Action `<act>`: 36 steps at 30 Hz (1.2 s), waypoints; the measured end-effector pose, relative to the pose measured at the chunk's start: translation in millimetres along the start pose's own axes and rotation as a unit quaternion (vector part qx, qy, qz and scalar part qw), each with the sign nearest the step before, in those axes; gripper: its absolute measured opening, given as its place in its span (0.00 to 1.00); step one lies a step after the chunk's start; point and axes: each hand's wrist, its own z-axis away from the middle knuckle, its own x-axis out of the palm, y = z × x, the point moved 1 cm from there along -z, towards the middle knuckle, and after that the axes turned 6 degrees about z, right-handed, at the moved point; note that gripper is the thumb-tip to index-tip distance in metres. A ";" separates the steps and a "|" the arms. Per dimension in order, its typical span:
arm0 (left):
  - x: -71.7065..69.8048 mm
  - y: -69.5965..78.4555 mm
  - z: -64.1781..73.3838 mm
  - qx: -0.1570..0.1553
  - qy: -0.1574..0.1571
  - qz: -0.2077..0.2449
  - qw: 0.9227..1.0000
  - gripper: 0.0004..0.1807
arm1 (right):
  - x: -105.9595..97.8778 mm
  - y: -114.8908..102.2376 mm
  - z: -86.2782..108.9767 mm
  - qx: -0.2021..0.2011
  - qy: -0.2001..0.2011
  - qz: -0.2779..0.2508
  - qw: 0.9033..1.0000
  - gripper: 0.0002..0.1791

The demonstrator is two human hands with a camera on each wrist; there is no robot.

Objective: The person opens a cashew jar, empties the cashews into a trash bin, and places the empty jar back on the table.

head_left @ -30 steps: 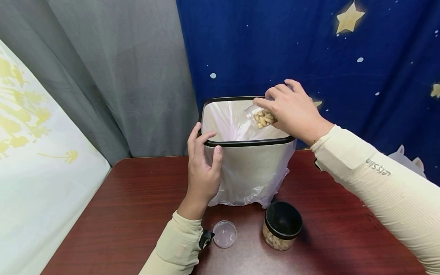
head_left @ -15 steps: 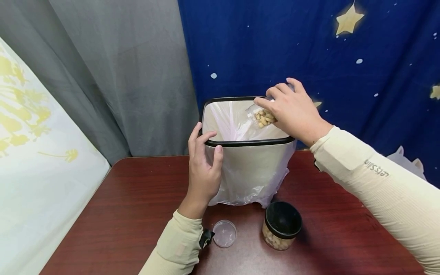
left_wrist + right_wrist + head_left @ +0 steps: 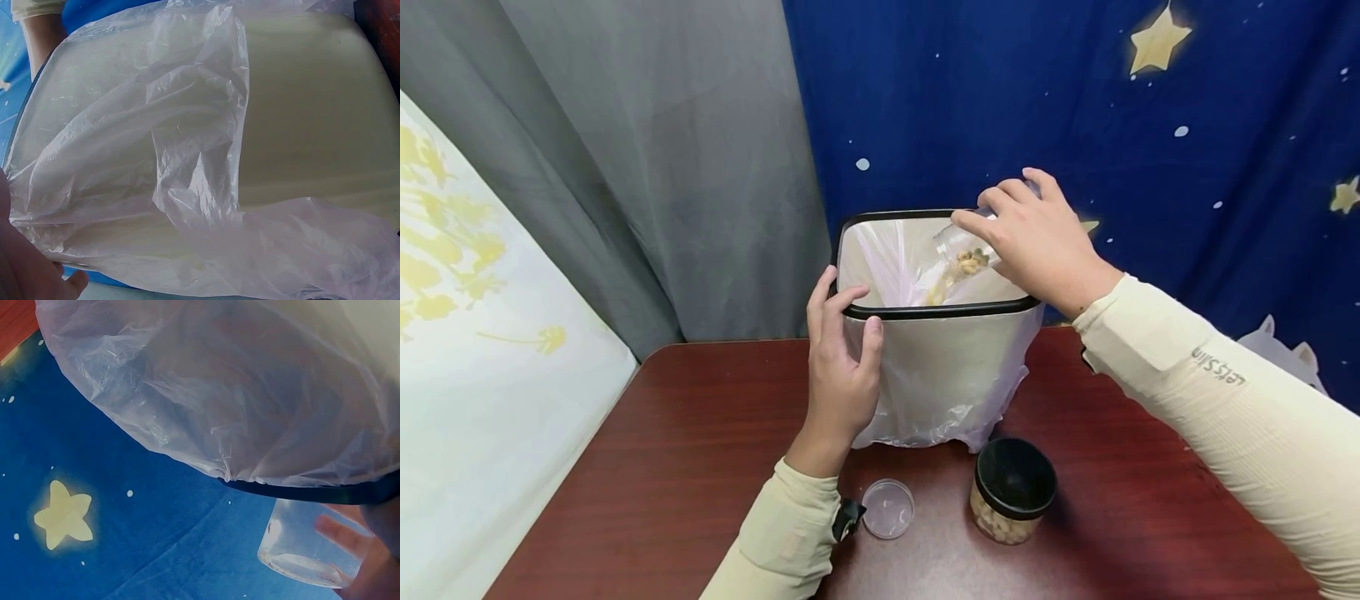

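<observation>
A trash bin (image 3: pixel 943 367) with a black rim and a thin pinkish plastic liner (image 3: pixel 880 258) stands on the table. My left hand (image 3: pixel 844 371) grips its near left corner, fingers over the rim and thumb against the outside. Above the bin's right side, my right hand (image 3: pixel 1041 246) holds a small clear jar (image 3: pixel 951 240), tipped with its mouth down to the left. Pale nuts (image 3: pixel 972 262) slide along the jar and spill into the liner. From the right wrist, the jar's bottom (image 3: pixel 300 565) looks bare. The bin's floor is hidden.
A clear round lid (image 3: pixel 888 508) lies on the table beside my left wrist. Right of it stands a black-lidded jar (image 3: pixel 1013 492) holding more nuts, close to the bin's front. Grey and blue curtains (image 3: pixel 925 100) hang behind the table (image 3: pixel 722 467).
Nuts that sat inside the tilted jar now pour out into the bin, leaving fewer in the jar. Both hands keep nearly the same place.
</observation>
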 end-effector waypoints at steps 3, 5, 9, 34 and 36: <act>0.0 -0.6 1.0 -0.005 -0.002 -0.002 1.000 0.20 | 0.4 -0.5 0.0 -0.003 -0.010 0.003 1.000 0.39; 0.3 -0.9 0.9 -0.007 -0.004 -0.004 1.000 0.20 | 0.2 -0.2 0.2 -0.003 -0.013 0.006 1.000 0.39; 1.1 -0.7 0.0 -0.005 -0.006 -0.003 1.000 0.20 | -0.4 0.5 0.3 -0.003 -0.012 0.010 1.000 0.38; 1.2 -0.9 -1.0 0.004 0.000 -0.002 1.000 0.19 | 0.5 -5.3 -2.9 -0.037 0.041 0.031 0.998 0.25; 0.9 -0.8 -1.3 0.003 0.000 -0.002 1.000 0.19 | 0.1 -5.9 -3.6 -0.039 0.039 0.035 0.998 0.25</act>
